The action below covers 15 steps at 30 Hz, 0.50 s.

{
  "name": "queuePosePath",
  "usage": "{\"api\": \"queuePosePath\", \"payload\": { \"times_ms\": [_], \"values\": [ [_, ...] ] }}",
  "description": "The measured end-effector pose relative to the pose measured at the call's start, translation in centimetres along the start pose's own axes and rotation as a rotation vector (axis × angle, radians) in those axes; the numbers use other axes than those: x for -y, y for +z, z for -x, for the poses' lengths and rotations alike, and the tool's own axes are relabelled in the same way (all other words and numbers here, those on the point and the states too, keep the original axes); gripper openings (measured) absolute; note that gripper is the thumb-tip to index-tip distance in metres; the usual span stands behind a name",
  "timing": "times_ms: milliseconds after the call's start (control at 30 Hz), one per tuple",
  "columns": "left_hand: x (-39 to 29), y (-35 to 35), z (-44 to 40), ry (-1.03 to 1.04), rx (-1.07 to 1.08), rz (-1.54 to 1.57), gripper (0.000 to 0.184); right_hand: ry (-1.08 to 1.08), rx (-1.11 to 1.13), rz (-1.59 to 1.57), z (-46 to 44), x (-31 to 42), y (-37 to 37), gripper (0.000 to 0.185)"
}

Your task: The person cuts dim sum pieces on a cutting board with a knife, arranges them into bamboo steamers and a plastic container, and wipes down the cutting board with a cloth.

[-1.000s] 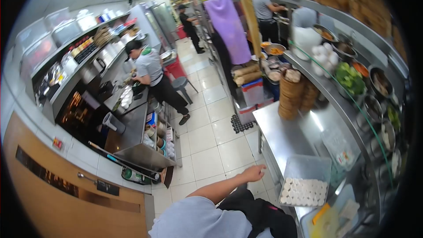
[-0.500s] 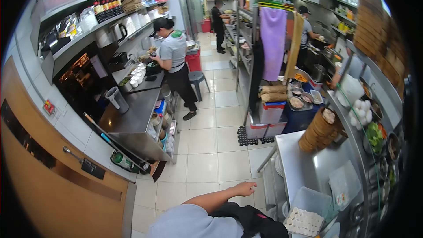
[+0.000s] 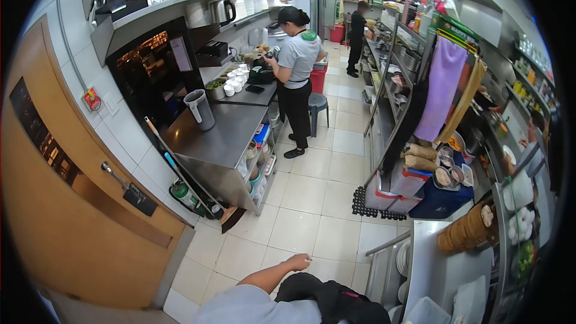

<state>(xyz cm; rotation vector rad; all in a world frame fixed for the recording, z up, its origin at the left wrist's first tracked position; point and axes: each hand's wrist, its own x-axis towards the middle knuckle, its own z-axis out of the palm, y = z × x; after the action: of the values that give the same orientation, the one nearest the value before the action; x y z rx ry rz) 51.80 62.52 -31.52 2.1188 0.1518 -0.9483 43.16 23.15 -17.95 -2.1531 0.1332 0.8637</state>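
Note:
My left hand point(image 3: 298, 262) is held out in front of my body, above the pale tiled floor point(image 3: 292, 230). Its fingers are curled in, and a tiny pale spot shows at the fingertips, too small to name. The grey sleeve point(image 3: 255, 307) and black apron point(image 3: 327, 300) fill the bottom of the view. My right hand is out of sight. To the right of my left hand, apart from it, stand a stack of white plates point(image 3: 403, 259) and a steel table point(image 3: 425, 240) with a clear plastic container point(image 3: 427, 312).
A wooden door point(image 3: 90, 204) is at left, with a broom point(image 3: 230, 219) beside the steel counter point(image 3: 210, 129). A co-worker point(image 3: 297, 72) stands at that counter near a grey stool point(image 3: 318, 105). Bamboo steamers point(image 3: 468, 231) and a shelf rack point(image 3: 390, 102) line the right.
The view has swung left, so the door, counter and rack sit farther right in it. My left hand now appears farther left, its fingers still curled.

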Motion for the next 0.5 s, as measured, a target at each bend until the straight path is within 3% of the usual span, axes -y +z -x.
{"api": "queuePosePath", "payload": {
  "times_ms": [133, 300, 500],
  "values": [
    [7.9, 0.0, -0.2, -0.189, -0.106, 0.084, 0.044, -0.013, 0.050, 0.040, -1.6, 1.7, -0.1, 0.048],
    [15.2, 2.1, -0.1, -0.387, -0.048, 0.077, 0.034, -0.012, 0.095, 0.077, -3.1, 2.9, -0.2, 0.050],
    [14.7, 3.7, 2.2, -0.424, -0.109, 0.201, 0.032, -0.004, 0.127, 0.098, -3.7, 3.3, -0.6, 0.052]
  ]
}}
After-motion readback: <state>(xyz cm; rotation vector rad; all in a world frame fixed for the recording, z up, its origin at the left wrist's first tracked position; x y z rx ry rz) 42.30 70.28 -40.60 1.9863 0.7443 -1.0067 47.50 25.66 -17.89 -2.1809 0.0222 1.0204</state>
